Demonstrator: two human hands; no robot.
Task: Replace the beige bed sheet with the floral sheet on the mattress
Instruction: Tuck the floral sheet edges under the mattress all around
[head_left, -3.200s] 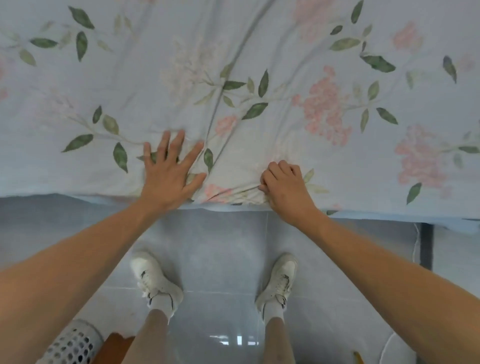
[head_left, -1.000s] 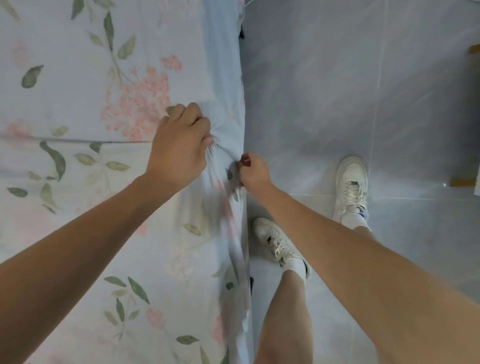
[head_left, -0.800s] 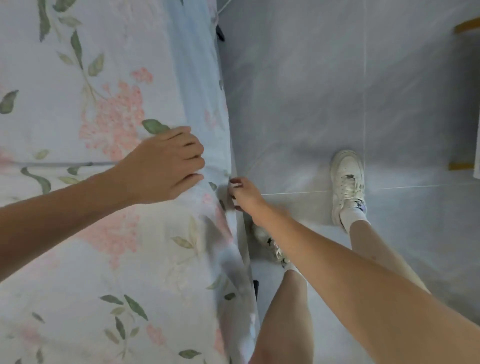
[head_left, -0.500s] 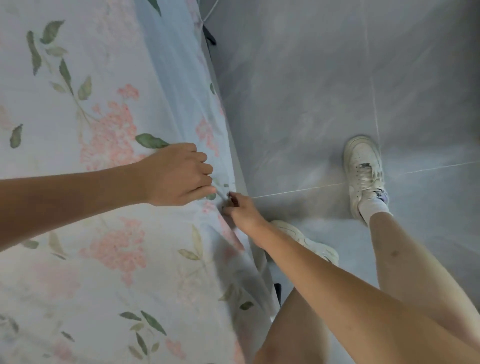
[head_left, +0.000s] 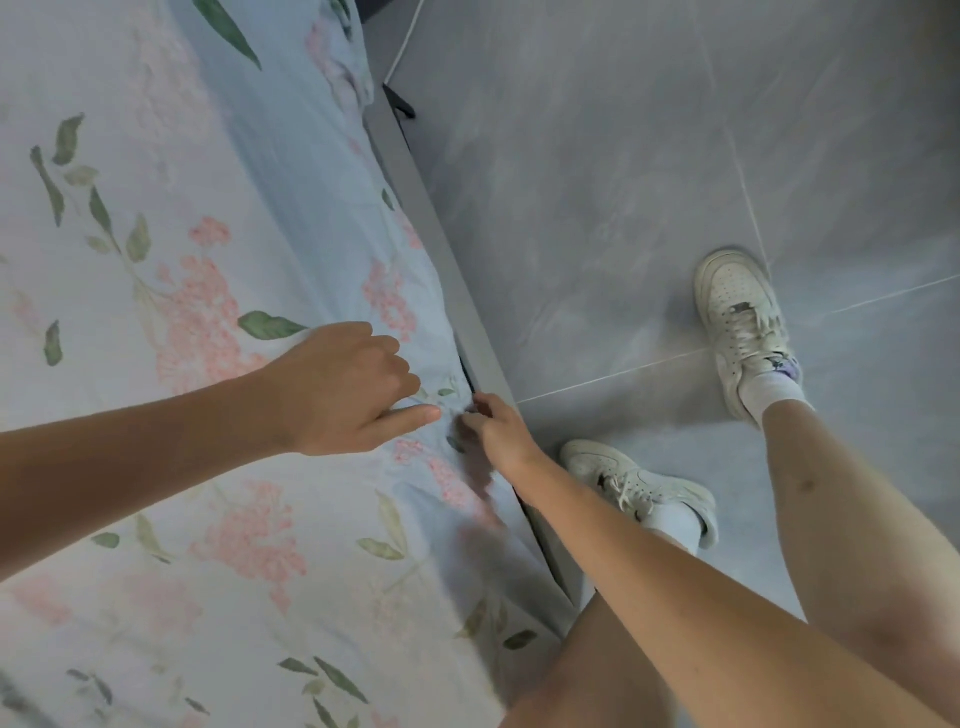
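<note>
The floral sheet (head_left: 218, 312), pale blue with pink blossoms and green leaves, lies over the mattress on the left of the head view. My left hand (head_left: 348, 389) rests on it near the bed's side edge, fingers curled and thumb stretched out, holding a bit of fabric. Just to its right, my right hand (head_left: 493, 426) pinches the sheet's edge where it drops towards the grey bed frame (head_left: 467, 312). Small wrinkles run between the two hands. No beige sheet shows.
Grey floor tiles (head_left: 623, 182) fill the right side. My feet in white sneakers (head_left: 743, 322) stand close beside the bed. A thin white cable (head_left: 402, 49) and a dark object lie on the floor at the bed's far end.
I have turned from facing the bed's edge to standing along its side. Both hands shifted along the sheet's edge and closed in on each other, with the right one lower by the frame.
</note>
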